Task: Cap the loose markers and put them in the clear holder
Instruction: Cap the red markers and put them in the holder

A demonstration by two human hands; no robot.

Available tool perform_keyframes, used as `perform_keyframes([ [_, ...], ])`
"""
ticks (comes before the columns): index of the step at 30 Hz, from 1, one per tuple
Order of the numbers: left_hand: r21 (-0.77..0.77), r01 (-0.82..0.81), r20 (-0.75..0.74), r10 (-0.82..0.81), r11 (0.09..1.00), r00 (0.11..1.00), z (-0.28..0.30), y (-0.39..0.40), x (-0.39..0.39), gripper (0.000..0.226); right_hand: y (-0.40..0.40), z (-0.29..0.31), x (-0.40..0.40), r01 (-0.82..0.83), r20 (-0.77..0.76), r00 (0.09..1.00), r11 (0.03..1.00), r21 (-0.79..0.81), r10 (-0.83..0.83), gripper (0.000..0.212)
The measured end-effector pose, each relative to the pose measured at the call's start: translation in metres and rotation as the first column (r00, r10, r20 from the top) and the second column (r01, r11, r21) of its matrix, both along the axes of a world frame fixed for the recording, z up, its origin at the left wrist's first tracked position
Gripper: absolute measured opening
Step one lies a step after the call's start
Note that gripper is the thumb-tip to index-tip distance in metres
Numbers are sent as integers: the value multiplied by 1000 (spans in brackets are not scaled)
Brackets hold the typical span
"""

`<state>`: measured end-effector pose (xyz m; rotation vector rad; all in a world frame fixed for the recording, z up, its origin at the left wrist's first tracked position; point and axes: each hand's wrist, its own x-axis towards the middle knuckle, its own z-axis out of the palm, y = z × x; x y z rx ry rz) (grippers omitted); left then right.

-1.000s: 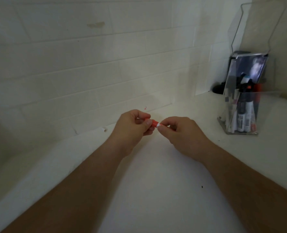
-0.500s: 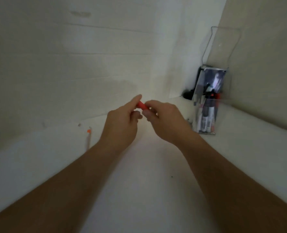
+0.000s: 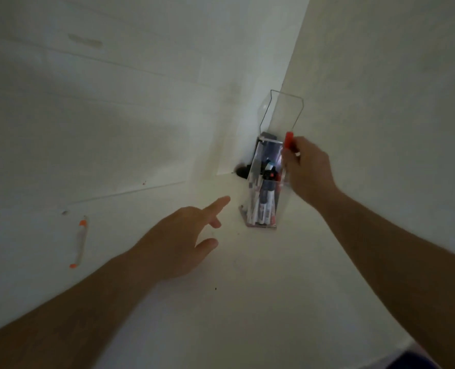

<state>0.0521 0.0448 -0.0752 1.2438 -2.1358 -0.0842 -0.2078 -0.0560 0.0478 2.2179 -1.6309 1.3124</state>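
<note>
My right hand (image 3: 307, 170) grips a red-capped marker (image 3: 288, 141) upright, cap up, at the right side of the clear holder (image 3: 281, 113) in the corner. Its lower end reaches down into the holder's front pocket. The holder stands on the white surface and has several capped markers (image 3: 262, 202) in it. My left hand (image 3: 183, 235) hovers over the surface left of the holder, index finger stretched out, holding nothing. An orange-capped white marker (image 3: 80, 242) lies far left on the surface.
White walls meet in the corner right behind the holder. A small dark object (image 3: 242, 171) sits on the surface behind the holder's left side. The white surface (image 3: 247, 302) stretches toward me between my arms.
My hands have parted. The right one carried the red marker, capped, up and right to the holder; the left let go and now points forward. The view turned left, showing the orange marker.
</note>
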Motion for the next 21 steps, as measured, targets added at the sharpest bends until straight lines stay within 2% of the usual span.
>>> perform_keyframes([
  [2, 21, 18, 11, -19, 1000, 1000, -3, -1, 0, 75, -1, -18, 1, -19, -102, 995, 999, 47, 23, 22],
  [4, 53, 33, 14, -34, 998, 999, -6, -3, 2, 75, -6, -33, 1, -7, -131, 991, 998, 70, 16, 35],
  [6, 59, 24, 9, -25, 998, 1000, -9, -5, 4, 77, -17, -45, -2, 56, -172, 984, 995, 87, -40, 30],
  [8, 64, 10, -4, -9, 998, 1000, -10, -6, 6, 78, -23, -52, -5, 118, -221, 970, 990, 73, -99, 22],
  [11, 70, -12, 4, 12, 997, 1000, -12, -7, 5, 70, -23, -55, -5, 122, -418, 902, 993, -2, -112, 37],
  [12, 65, -18, 7, 18, 998, 1000, -12, -8, 6, 64, -21, -54, -3, 117, -383, 917, 993, -19, -115, 40],
  [15, -79, -94, 14, 95, 992, 995, -13, -14, 18, 37, -6, -57, 21, 96, -43, 994, 988, -122, -102, 44],
  [16, -137, -155, -7, 156, 978, 988, -11, -17, 27, 30, 3, -61, 39, 55, 16, 998, 989, -135, -53, 44],
  [18, -181, -302, -91, 289, 936, 953, 0, -20, 49, 26, 20, -74, 83, -107, 39, 993, 994, -35, 108, 39],
  [21, -86, -562, -203, 538, 823, 818, 18, -18, 97, 27, 49, -97, 152, -309, -9, 946, 913, 267, 323, 35],
])
